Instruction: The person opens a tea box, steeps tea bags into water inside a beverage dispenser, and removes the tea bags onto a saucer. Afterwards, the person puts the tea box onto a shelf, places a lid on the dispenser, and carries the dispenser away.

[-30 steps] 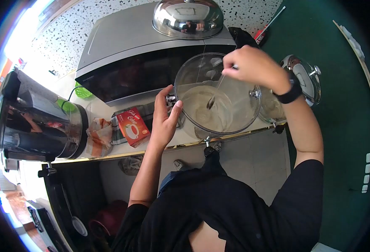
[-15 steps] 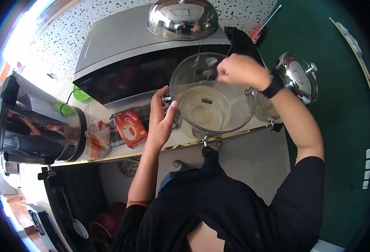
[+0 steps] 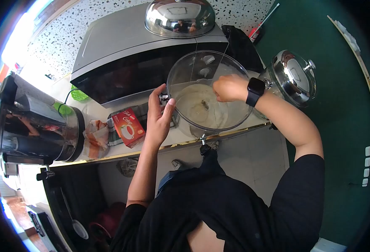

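A large clear glass container (image 3: 241, 111) with a metal tap stands at the counter's front edge, and pale liquid (image 3: 199, 112) shows inside. My left hand (image 3: 159, 115) is at its left side, fingers and thumb apart around the small metal side handle (image 3: 164, 98). Over the opening, on the right, is my right hand (image 3: 230, 88), with its fingers closed and pointing down into the container. What those fingers hold is hidden. A small dark clump (image 3: 204, 103) is visible in the liquid.
Behind the container is a microwave (image 3: 130, 69) with a metal lid (image 3: 180, 19) on top. A red box (image 3: 128, 127) lies on cloth to the left, near a crumpled bag (image 3: 96, 136) and a large dispenser (image 3: 38, 126). Another lidded container (image 3: 294, 80) stands right.
My right hand has moved down and slightly left, lower into the container. The dark clump in the liquid looks smaller and differently shaped. My left hand has stayed at the side handle.
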`<state>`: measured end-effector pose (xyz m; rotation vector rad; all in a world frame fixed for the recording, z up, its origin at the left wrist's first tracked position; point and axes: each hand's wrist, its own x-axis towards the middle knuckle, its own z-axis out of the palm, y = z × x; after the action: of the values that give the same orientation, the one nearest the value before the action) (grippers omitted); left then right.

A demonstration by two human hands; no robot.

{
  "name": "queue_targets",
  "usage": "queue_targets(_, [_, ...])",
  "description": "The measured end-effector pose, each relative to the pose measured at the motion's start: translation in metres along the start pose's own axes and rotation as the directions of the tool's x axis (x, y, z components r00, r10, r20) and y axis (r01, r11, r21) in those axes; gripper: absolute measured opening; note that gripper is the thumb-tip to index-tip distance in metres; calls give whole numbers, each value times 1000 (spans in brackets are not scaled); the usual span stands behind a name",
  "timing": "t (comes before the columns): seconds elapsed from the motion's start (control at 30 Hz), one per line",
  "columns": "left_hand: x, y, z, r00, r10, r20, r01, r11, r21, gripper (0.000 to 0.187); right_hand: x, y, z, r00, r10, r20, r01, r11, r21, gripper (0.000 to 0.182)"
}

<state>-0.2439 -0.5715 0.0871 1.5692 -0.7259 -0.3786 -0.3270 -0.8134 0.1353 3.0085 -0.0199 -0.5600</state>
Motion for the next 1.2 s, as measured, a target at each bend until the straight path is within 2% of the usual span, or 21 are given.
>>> queue_targets(0.07, [0,1,0,1000,-5,-7,5,1000,-5,50,-2,-4,-12,999,18,-39,-17,1000,26,17])
queue_targets(0.13, [2,-9,0,998,57,-15,-57,998,35,49,-9,-4,-40,994,68,-89,-61,995,78,17])
queue_targets(0.2, [3,-11,0,997,75,-21,-74,997,29,49,-29,0,-71,943,13,-333,28,992,119,16])
queue_targets(0.23, [3,-7,0,998,60,-18,-60,998,3,49,-36,0,-88,938,80,-337,-29,988,152,17])
queue_targets(0.27, [1,-5,0,999,46,-13,-46,999,-22,49,-43,2,-97,897,66,-437,23,981,195,17])
queue_targets(0.37, [1,-2,0,999,40,-18,-39,999,17,49,-57,-5,-114,871,128,-474,-32,978,206,17])
queue_targets(0.5, [2,-12,0,998,63,-22,-62,997,48,49,-28,-13,-69,933,7,-361,46,989,138,15])
queue_targets(0.53, [2,-13,0,998,63,-20,-62,997,40,49,-17,-19,-53,960,25,-278,1,996,95,15])
queue_targets(0.57, [2,-13,0,998,62,-17,-61,998,34,50,-7,-22,-36,969,-29,-246,46,997,65,16])
queue_targets(0.6, [2,-10,1,998,55,-13,-54,998,24,50,0,-29,-28,985,-25,-169,26,1000,4,16])
queue_targets(0.7, [2,-5,-1,999,35,1,-35,999,2,50,3,-26,-24,983,-84,-166,93,995,47,16])
queue_targets(0.73, [2,-6,-1,1000,31,0,-31,999,-9,51,-2,-26,-40,980,-55,-190,69,995,71,17])
queue_targets(0.83, [2,-8,1,999,53,-11,-53,999,1,51,-23,-15,-74,911,-7,-413,93,978,188,17])
queue_targets(0.93, [1,-4,1,999,51,-14,-51,999,10,51,-38,-9,-94,860,52,-508,82,968,237,17])
queue_targets(1.03, [-1,-3,0,995,93,-37,-91,994,55,51,-29,-5,-77,908,68,-414,29,974,223,17])
queue_targets(1.07, [-1,-4,-1,992,119,-48,-115,990,78,50,-23,-7,-65,918,47,-394,22,986,168,15])
queue_targets(1.17, [-6,3,-14,998,11,-57,-19,992,-127,49,1,0,-19,963,34,-266,-3,993,114,14])
queue_targets(1.2, [-9,-2,-22,993,7,-116,-22,991,-130,46,1,-1,-19,968,44,-245,-20,995,100,15])
